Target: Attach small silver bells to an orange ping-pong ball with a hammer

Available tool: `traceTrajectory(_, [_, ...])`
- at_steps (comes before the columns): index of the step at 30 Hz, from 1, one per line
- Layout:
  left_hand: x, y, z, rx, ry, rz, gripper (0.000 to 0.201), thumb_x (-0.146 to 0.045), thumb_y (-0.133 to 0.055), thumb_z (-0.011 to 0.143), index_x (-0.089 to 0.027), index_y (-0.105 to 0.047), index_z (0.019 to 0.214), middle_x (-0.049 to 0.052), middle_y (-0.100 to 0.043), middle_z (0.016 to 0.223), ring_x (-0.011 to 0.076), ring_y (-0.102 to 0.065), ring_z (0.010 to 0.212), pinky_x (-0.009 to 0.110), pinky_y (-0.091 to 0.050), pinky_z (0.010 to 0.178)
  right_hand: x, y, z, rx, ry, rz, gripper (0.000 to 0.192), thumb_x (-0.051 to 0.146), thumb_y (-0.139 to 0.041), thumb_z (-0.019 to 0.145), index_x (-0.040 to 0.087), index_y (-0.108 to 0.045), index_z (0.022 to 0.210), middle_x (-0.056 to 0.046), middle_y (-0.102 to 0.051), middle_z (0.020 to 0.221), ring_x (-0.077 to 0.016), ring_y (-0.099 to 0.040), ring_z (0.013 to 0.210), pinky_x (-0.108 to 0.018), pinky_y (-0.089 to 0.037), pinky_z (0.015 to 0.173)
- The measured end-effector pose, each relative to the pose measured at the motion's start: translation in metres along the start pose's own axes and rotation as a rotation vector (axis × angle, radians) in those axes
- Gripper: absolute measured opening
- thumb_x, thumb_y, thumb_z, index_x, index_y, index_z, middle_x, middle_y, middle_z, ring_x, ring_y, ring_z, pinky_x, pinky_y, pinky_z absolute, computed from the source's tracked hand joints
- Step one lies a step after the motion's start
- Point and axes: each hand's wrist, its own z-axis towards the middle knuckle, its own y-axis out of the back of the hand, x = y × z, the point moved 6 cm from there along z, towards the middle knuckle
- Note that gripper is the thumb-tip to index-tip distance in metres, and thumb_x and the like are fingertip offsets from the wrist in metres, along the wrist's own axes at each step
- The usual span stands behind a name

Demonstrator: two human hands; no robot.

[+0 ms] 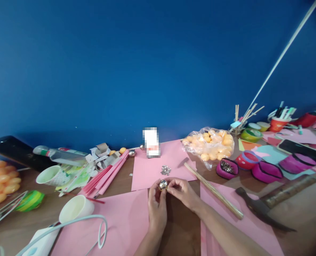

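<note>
In the middle of the head view, my left hand [157, 204] is closed around a shiny silver ball [163, 184], with fingers and thumb on its near and left sides. My right hand [183, 192] meets the ball from the right in a pinch. Thumb and forefinger touch its edge, and anything small between them is too tiny to make out. Just beyond my hands, a small heap of shiny metal pieces [165, 170] lies on a pink sheet [144, 174]. Another shiny silver ball [132, 153] rests farther back on the left.
A clear bag of orange balls [211, 144] lies back right. Wooden sticks [216, 193] and a hammer [264, 209] lie at right, near a purple pouch [227, 168] of metal bits. At left stand a paper cup [76, 208], pink paper strips [107, 174] and a cable [67, 220].
</note>
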Motion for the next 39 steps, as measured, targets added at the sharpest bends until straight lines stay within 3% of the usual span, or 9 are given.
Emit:
traceTrajectory(11, [-0.0003, 0.0003, -0.0005, -0.008, -0.016, -0.007, 0.038, -0.032, -0.053, 0.076, -0.020, -0.050, 0.112, 0.009, -0.056, 0.115, 0.0206, -0.051, 0.107, 0.035, -0.039, 0.093, -0.0029, 0.0009, -0.0014, -0.044, 0.021, -0.049, 0.017, 0.035, -0.059, 0.074, 0.017, -0.059, 0.074, -0.006, -0.062, 0.098, -0.0209, -0.056, 0.096, -0.034, -0.042, 0.086])
traceTrajectory(17, [-0.0029, 0.0007, -0.0004, -0.020, -0.021, 0.015, 0.037, -0.032, -0.053, 0.075, -0.020, -0.052, 0.110, 0.009, -0.057, 0.112, 0.0215, -0.052, 0.105, 0.037, -0.040, 0.092, -0.0058, 0.0024, -0.0024, -0.089, -0.011, -0.067, 0.018, 0.036, -0.059, 0.073, 0.018, -0.057, 0.076, -0.003, -0.064, 0.082, -0.0174, -0.059, 0.080, -0.029, -0.046, 0.074])
traceTrajectory(39, [-0.0046, 0.0007, -0.0010, -0.023, -0.007, 0.029, 0.036, -0.033, -0.054, 0.075, -0.020, -0.052, 0.109, 0.008, -0.058, 0.111, 0.0208, -0.053, 0.105, 0.035, -0.040, 0.091, -0.0061, 0.0003, -0.0018, -0.084, -0.002, -0.013, 0.018, 0.034, -0.060, 0.072, 0.017, -0.056, 0.075, -0.002, -0.062, 0.079, -0.0149, -0.057, 0.074, -0.027, -0.046, 0.069])
